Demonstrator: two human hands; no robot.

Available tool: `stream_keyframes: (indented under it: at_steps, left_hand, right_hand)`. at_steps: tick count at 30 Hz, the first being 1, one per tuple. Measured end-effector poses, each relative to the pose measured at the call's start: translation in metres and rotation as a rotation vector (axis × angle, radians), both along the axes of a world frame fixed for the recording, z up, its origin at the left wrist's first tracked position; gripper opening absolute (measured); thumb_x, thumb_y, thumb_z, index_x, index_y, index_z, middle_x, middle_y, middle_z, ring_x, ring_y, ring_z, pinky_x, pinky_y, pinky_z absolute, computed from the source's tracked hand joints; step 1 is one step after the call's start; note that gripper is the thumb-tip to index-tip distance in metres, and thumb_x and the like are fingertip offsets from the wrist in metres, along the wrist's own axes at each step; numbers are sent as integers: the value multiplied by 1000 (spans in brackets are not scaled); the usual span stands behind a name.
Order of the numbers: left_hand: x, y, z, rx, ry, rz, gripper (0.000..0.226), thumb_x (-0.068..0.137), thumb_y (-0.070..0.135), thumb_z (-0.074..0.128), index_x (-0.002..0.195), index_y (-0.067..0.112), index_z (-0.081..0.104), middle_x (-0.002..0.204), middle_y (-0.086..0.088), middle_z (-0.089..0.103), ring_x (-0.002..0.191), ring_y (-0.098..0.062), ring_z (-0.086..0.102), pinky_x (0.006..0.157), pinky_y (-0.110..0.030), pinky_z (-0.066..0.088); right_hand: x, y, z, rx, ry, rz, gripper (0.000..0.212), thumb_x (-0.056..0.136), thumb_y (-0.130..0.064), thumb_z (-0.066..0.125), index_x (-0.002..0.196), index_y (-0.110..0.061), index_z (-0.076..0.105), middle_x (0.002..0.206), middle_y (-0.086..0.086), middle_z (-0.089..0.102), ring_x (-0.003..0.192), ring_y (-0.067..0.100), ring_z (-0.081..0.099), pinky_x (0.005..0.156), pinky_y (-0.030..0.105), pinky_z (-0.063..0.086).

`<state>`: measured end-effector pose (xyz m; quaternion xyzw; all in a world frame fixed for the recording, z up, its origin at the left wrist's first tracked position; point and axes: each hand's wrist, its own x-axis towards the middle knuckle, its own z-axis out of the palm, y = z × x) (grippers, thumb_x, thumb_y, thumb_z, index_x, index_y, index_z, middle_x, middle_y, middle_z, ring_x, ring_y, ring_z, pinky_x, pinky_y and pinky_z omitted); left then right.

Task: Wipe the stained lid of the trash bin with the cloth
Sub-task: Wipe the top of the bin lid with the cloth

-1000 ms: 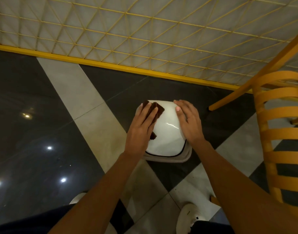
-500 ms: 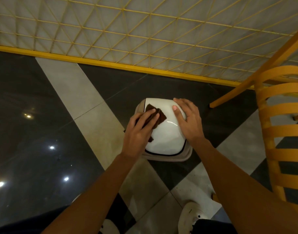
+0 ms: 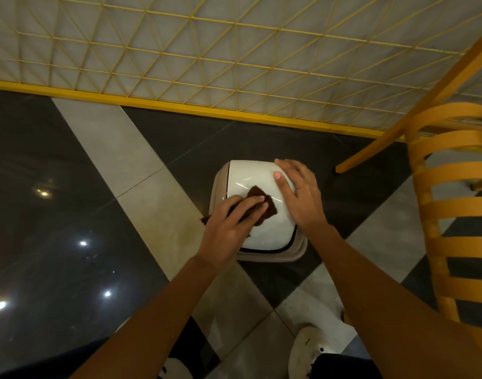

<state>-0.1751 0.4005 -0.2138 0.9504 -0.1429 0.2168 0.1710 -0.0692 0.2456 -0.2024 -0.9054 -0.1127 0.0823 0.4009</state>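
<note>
A small trash bin with a glossy white domed lid [image 3: 255, 176] and a beige rim [image 3: 275, 257] stands on the floor below me. A dark brown cloth [image 3: 261, 202] lies on the middle of the lid. My left hand [image 3: 231, 225] presses the cloth down with its fingers laid across it; a corner of the cloth sticks out at the left past the hand. My right hand [image 3: 300, 195] rests flat on the lid's right side, fingers straight, thumb on the white surface. No stain shows on the visible lid.
A yellow wooden slatted chair [image 3: 450, 214] stands close on the right, one leg [image 3: 371, 151] slanting to the floor near the bin. A yellow-framed lattice wall [image 3: 234, 113] runs behind. Glossy black and grey tiles [image 3: 141, 165] cover the floor. My white shoes [image 3: 307, 351] are below.
My left hand has slid the cloth from the lid's far left corner toward me and rightward to the lid's middle. The right hand has stayed on the right side.
</note>
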Motion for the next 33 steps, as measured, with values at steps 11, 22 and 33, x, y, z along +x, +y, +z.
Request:
stream_keyframes:
  at_steps: [11, 22, 33]
  left_hand:
    - [-11, -14, -13, 312, 110, -197, 68, 58, 22, 84, 121, 22, 57, 127, 0, 40, 113, -20, 41, 98, -37, 40]
    - [-8, -22, -1, 517, 130, -294, 72, 37, 35, 92, 104, 33, 69, 111, 10, 67, 109, -17, 44, 95, -32, 43]
    - [-21, -4, 6, 484, 248, -340, 65, 33, 28, 92, 95, 29, 73, 105, 8, 69, 97, -13, 66, 88, -29, 50]
  right_hand:
    - [-1, 1, -3, 6, -48, -9, 39, 93, -44, 38, 131, -36, 42, 140, -3, 39, 129, 13, 30, 104, 28, 21]
    - [-1, 1, -5, 14, -42, -18, 43, 90, -47, 36, 131, -35, 43, 138, -2, 40, 128, 13, 30, 103, 29, 23]
    - [0, 1, -6, 28, -30, -32, 38, 93, -43, 39, 130, -36, 43, 138, -2, 40, 129, 14, 30, 103, 32, 24]
